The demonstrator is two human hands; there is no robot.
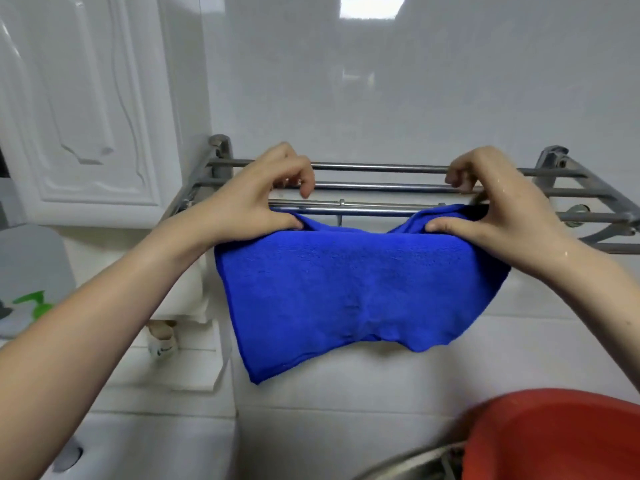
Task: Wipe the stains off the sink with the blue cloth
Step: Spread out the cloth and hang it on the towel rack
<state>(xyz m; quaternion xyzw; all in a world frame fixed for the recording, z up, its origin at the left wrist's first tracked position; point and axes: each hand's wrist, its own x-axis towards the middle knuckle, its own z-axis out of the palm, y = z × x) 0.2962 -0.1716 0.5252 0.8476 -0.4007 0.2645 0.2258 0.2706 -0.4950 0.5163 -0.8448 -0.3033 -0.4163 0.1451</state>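
Blue cloth (356,289): draped over the front bar of a wall-mounted metal rack (381,167), front flap hanging free against white tile, lower edge wavy.

Plush, microfibre-looking; judged soft, limp and light. It will sag between grip points and not hold a shape. Dry or damp: cannot tell.

Best hold is likely the folded top edge at both ends, then bunched into a pad for wiping.

Left hand (263,202), at 10 o'clock of the cloth: thumb on the top fold, fingers curled over the bars, pinching the edge.

Right hand (491,206), at 2 o'clock: same pinch, thumb on the fold. Water drops on its back and wrist, so the grip may be slippery.

Sink (408,465): only a sliver of metal rim at 6 o'clock. Stains not visible.

Red basin (561,438) at 5 o'clock. Green pump bottle (34,306) at 9 o'clock.
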